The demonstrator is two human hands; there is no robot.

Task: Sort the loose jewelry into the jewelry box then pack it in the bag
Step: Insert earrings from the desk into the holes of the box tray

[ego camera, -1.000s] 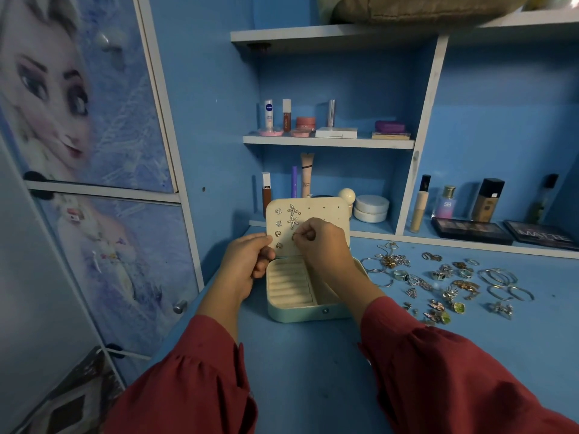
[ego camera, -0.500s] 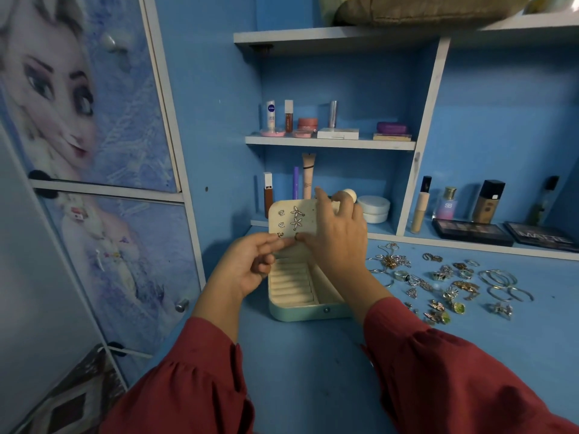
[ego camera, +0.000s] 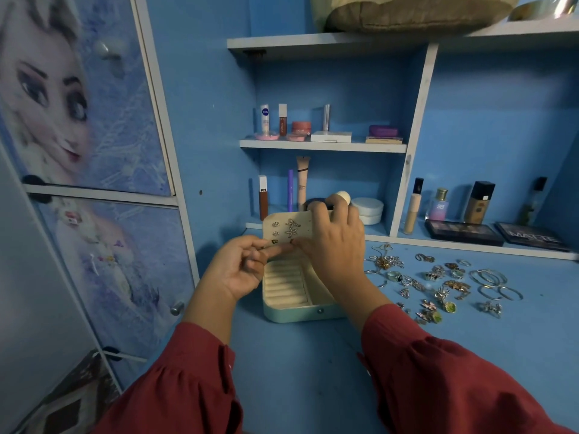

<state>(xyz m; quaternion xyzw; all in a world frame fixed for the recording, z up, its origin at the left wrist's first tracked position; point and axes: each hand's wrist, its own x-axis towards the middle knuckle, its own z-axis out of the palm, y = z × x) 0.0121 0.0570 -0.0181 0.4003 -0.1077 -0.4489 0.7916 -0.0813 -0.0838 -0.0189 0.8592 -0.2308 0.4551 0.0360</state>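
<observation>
Both grips are being applied to the earring panel [ego camera: 286, 228], the perforated cream card standing up from the open jewelry box [ego camera: 297, 292] at the centre of the frame. Its top edge is being gripped by the curled fingers of the right hand [ego camera: 335, 242], with the thumb brought down to the lower edge. A small stud seems to be pinched there between the thumb and fingertips of the left hand [ego camera: 241, 267], though the piece itself is too small to be made out. Several studs and two star-shaped earrings [ego camera: 293, 228] are already being carried on the panel.

For this step to be done well, the panel should probably be kept steady from above while the post is being guided squarely into a free hole, so that nothing already mounted is being knocked loose.

Further out, the loose jewelry [ego camera: 438, 283] is being left scattered on the blue table [ego camera: 313, 371] at centre right, just beside the box. Most of the sorting is judged to be outstanding. No bag can be identified with certainty.
</observation>
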